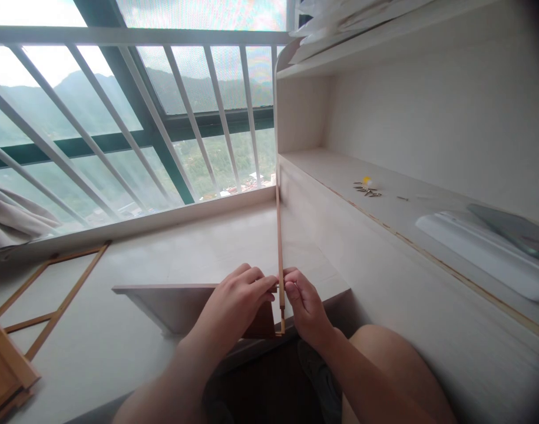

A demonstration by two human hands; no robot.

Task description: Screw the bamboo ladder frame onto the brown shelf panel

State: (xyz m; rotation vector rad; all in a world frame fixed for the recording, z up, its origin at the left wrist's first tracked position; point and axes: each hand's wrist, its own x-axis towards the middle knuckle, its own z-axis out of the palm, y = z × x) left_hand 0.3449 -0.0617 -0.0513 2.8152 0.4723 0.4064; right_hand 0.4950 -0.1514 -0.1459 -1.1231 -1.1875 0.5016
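My right hand is closed around the lower part of a long, narrow wooden strip, which stretches away toward the window. From the left, my left hand reaches over a flat brown wooden panel, its fingertips pinched together beside the strip. Whatever those fingertips grip is too small to make out. A narrow gap separates the panel's right edge from the strip, and thin light pieces show in it near the bottom. My left hand and forearm hide part of the panel.
An open wooden frame lies on the pale surface at left, beside an orange-brown wooden piece. On the right ledge are several screws, a yellow item and a white elongated object. A barred window rises behind.
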